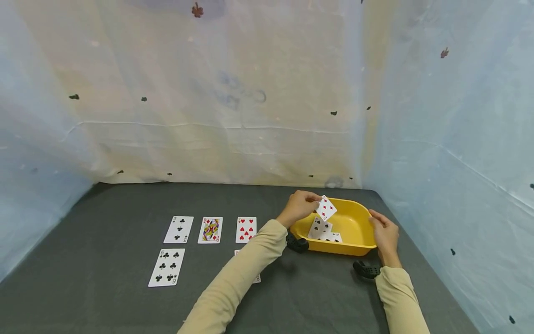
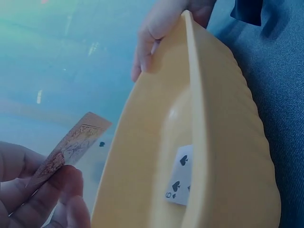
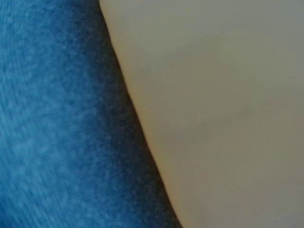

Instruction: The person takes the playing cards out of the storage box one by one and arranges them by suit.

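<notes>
My left hand (image 1: 301, 207) pinches a playing card of red diamonds (image 1: 326, 208) at its edge, tilted over the left part of a yellow plastic tub (image 1: 355, 249). In the left wrist view the held card (image 2: 71, 149) shows its patterned back, between thumb and fingers. At the tub's right end my right hand (image 1: 385, 233) grips the rim, fingers over the edge. Two spade-coloured cards overlap inside the tub; the upper one (image 1: 319, 227) leans at the left. The right wrist view holds only the tub's blurred wall (image 3: 218, 118) beside the cloth.
On the dark cloth (image 1: 104, 260) to the left lie a clubs card (image 1: 179, 229), a queen of diamonds (image 1: 210, 230), a hearts card (image 1: 245, 228) and another clubs card (image 1: 166, 267). My left sleeve (image 1: 238, 278) mostly hides one more card (image 1: 257, 279). Pale sheeting (image 1: 233, 153) encloses the table's back and sides.
</notes>
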The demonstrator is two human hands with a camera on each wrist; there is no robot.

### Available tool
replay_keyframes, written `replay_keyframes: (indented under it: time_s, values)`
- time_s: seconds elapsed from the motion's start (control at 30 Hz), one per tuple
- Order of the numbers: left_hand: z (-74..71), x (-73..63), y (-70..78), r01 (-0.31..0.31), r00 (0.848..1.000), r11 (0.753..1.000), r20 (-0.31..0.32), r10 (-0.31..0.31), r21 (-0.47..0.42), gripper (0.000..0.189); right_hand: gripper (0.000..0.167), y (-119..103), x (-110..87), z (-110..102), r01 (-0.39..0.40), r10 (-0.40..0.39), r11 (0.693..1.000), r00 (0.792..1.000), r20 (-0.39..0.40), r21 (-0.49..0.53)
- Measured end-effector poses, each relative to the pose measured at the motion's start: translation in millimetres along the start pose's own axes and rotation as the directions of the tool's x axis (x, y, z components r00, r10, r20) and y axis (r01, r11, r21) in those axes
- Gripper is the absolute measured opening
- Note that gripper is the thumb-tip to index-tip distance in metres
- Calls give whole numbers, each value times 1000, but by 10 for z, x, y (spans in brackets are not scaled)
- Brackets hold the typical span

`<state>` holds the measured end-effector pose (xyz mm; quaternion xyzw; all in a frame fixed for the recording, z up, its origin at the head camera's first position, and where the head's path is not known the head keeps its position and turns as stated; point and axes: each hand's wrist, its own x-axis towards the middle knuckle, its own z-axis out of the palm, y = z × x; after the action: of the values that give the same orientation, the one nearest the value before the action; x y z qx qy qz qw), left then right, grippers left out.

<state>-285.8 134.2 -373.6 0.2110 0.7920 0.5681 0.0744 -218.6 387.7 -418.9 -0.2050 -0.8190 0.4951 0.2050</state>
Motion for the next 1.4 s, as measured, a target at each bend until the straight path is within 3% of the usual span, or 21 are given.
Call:
replay_keyframes:
  time_s: [0.4,0.97,1.13,1.4]
  values:
    - [-287,-118,-70,46,998,977,-39,-55,-208,20,38,-8,-3,-2,-6,6,1000,1000,-5,2]
    - [-762,-390,-35,-2,995,966,-99,-24,-258,28,39,-22,35,16,-15,15,1000,1000,3,-17]
    - [-924,-523,-42,-13,993,963,-115,-18,-269,31,39,-9,40,25,-4,4,1000,1000,7,-21]
    - [-1184,-851,-115,-6,996,960,-91,-21,-281,39,40,3,45,23,-7,7,1000,1000,16,-22]
